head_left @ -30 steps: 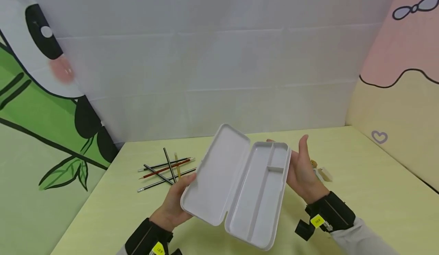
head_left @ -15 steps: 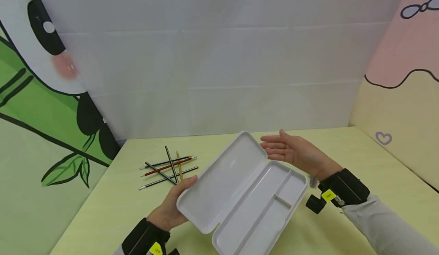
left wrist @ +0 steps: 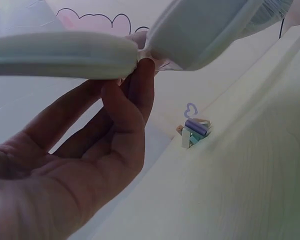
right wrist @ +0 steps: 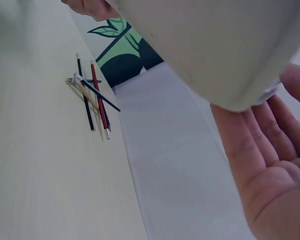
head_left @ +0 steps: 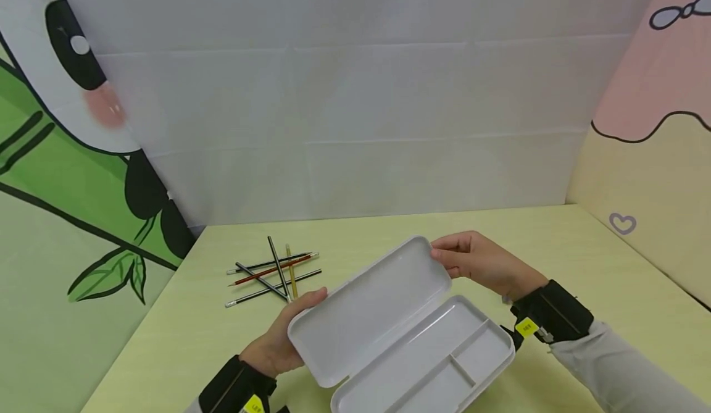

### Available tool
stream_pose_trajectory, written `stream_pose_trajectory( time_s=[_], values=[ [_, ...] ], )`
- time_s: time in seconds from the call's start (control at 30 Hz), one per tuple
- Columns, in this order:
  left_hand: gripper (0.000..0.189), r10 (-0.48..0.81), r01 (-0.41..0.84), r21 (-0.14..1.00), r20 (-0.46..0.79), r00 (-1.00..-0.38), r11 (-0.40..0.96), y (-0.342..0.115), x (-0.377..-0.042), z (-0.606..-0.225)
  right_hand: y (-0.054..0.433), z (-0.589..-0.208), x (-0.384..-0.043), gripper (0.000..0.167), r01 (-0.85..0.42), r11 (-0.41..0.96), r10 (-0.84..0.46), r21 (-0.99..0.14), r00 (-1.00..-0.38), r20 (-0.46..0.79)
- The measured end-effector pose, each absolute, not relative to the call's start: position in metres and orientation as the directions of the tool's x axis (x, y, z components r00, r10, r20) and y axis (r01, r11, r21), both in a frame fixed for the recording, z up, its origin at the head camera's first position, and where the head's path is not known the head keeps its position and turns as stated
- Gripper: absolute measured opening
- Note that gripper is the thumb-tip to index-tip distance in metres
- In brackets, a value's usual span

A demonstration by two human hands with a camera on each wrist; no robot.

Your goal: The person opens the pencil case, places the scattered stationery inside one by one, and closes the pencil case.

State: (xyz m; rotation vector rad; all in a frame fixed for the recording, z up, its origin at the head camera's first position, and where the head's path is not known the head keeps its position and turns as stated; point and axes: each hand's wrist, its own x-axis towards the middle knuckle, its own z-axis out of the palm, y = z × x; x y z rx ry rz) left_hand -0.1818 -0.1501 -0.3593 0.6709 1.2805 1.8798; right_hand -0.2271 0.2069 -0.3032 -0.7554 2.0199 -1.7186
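A white plastic pencil case (head_left: 369, 314) is unfolded in front of me, its lid on the left and its divided tray (head_left: 408, 360) on the right. My left hand (head_left: 278, 339) grips the lid's lower left side, thumb on top. In the left wrist view the left fingertips (left wrist: 145, 75) sit under the case by the hinge. At the lid's upper right corner, my right hand (head_left: 489, 268) pinches the edge between thumb and fingers. The right wrist view shows the right fingers (right wrist: 240, 135) behind the lid's end. The tray's compartments hold nothing.
Several pencils (head_left: 272, 271) lie crossed on the pale yellow table (head_left: 183, 326) to the left. A small pile of erasers or blocks (left wrist: 192, 132) appears in the left wrist view, mostly hidden behind my right wrist in the head view. A white cloth wall (head_left: 355, 104) stands behind.
My right hand has left the tray's right side and taken hold of the lid's upper corner. The case has turned clockwise and lowered slightly. My left hand keeps its grip.
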Motion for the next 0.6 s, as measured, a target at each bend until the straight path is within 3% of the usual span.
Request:
stream_pose_trajectory(
  time_s=[0.1,0.23,0.4,0.5,0.6],
  values=[
    [0.045,0.816,-0.304,0.929,-0.004,-0.578,-0.210,-0.149,-0.182,-0.360,0.209,-0.306,-0.227,0.020,-0.152,0.108,-0.619,-0.982,-0.783,0.053],
    [0.053,0.807,-0.312,0.925,-0.012,-0.590,-0.214,-0.147,-0.184,-0.359,0.213,-0.306,-0.227,0.026,-0.159,0.115,-0.583,-0.980,-0.810,0.063],
    [0.072,0.745,-0.349,0.908,-0.065,-0.664,-0.232,-0.148,-0.189,-0.355,0.219,-0.309,-0.229,0.041,-0.167,0.110,-0.517,-0.980,-0.851,0.087],
    [0.084,0.705,-0.322,0.915,-0.061,-0.706,-0.243,-0.148,-0.193,-0.353,0.222,-0.312,-0.229,0.038,-0.147,0.127,-0.452,-0.981,-0.889,0.075],
    [0.084,0.649,-0.234,0.938,-0.013,-0.761,-0.255,-0.147,-0.197,-0.350,0.224,-0.314,-0.230,0.033,-0.127,0.145,-0.383,-0.981,-0.922,0.063]
  ],
)
